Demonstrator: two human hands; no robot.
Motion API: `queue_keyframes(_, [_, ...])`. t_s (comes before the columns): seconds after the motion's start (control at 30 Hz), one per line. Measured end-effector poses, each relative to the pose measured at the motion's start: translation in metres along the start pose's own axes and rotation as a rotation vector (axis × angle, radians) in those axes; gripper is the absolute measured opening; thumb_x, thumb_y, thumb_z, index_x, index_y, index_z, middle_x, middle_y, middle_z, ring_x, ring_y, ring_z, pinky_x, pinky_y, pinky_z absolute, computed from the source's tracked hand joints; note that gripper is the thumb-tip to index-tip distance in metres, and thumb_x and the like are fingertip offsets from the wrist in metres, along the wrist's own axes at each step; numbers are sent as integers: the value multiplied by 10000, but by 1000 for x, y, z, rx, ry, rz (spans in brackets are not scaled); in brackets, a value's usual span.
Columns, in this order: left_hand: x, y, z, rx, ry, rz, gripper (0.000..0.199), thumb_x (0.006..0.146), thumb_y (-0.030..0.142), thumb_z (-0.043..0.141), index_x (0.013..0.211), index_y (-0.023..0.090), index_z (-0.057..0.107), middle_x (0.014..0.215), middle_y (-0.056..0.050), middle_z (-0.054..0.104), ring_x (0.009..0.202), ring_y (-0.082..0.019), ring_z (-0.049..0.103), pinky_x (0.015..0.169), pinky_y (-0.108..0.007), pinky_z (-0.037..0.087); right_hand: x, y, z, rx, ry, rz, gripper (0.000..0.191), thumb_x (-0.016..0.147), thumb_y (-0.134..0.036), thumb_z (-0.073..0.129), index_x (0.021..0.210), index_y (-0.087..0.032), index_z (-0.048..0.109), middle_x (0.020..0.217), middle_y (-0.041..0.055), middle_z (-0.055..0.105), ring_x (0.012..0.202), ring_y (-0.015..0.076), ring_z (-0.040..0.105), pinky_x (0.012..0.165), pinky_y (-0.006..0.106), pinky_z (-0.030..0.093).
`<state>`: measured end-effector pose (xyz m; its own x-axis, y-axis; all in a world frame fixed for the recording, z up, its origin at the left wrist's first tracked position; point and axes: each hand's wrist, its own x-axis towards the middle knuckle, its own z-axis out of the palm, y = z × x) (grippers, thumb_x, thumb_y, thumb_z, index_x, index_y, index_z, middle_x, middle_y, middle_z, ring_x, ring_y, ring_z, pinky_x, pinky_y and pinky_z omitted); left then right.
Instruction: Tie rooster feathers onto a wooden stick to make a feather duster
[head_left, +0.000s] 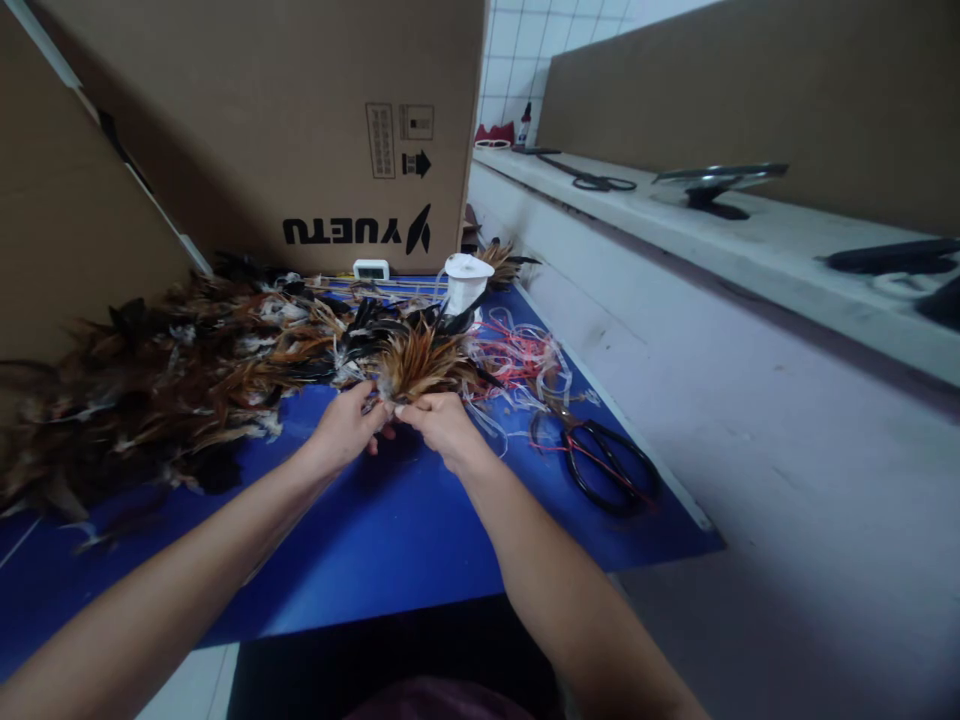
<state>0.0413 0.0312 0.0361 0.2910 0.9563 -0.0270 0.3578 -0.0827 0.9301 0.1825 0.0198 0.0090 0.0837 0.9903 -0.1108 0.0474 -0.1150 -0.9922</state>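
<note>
Brown feathers in a bunch (421, 362) fan upward and to the right from between my two hands, over the blue table (390, 530). My left hand (346, 422) is closed on the base of the bunch from the left side. From the right, my right hand (439, 422) pinches at the same base, its fingertips close to those of my left. A large heap of brown and black feathers (187, 370) spreads over the table's left side. Just behind the bunch stands a white spool (466, 285).
Black-handled scissors (609, 462) lie at the right, beside tangled red and clear strings (521, 355). A cardboard box (300, 120) rises behind, with a small white digital display (371, 270) before it. A wall ledge (750, 225) runs along the right.
</note>
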Motion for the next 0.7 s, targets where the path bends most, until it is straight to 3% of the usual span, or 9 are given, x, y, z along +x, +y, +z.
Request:
queue_keyframes(0.17, [2, -9, -2, 291, 25, 85, 183, 803, 348, 490, 825, 174, 543, 519, 41, 523, 418, -96, 477, 397, -189, 347, 3, 2, 1, -9, 17, 9, 210, 570, -290, 665, 500, -153, 522, 471, -70, 389, 483, 57, 314, 479, 213, 249])
queue_keyframes(0.43, [3, -8, -2, 561, 36, 133, 196, 813, 327, 434, 750, 181, 548, 520, 28, 539, 480, -125, 492, 511, -230, 347, -6, -18, -3, 173, -126, 232, 128, 626, -248, 602, 564, -154, 541, 394, -103, 310, 346, 29, 194, 379, 218, 105])
queue_keyframes(0.57, [1, -8, 1, 636, 66, 164, 201, 821, 301, 422, 824, 178, 581, 561, 8, 563, 512, -145, 507, 546, -245, 358, -4, -13, -1, 160, -56, 150, 194, 658, -297, 613, 542, -150, 563, 397, -86, 337, 373, 39, 243, 398, 213, 164])
queue_keyframes(0.7, [1, -9, 3, 698, 97, 221, 201, 819, 265, 427, 881, 176, 597, 668, -31, 621, 604, -171, 563, 593, -257, 389, -2, -9, 0, 182, -22, 138, 209, 592, -235, 653, 474, -166, 495, 402, -84, 336, 405, 48, 273, 420, 216, 203])
